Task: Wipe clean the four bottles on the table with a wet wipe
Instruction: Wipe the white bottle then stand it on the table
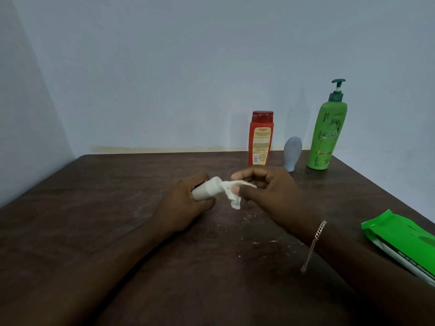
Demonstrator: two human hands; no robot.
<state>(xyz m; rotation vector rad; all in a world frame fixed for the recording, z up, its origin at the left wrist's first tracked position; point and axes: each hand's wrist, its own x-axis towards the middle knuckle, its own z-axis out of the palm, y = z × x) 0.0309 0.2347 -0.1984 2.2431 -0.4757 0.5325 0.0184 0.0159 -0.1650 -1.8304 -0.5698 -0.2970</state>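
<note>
Above the dark wooden tabletop point(117, 208), we grip the small white plastic bottle point(207, 188) sideways in our left hand point(186, 203), exposing its end to the crumpled white wet wipe point(231, 191) pinched in our right hand point(268, 191).

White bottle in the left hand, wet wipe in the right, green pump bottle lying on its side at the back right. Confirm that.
Wrong on one point: the head view shows the green pump bottle standing upright, not lying on its side. The rest holds: the left hand grips the white bottle, and the right hand pinches the wet wipe.
</note>
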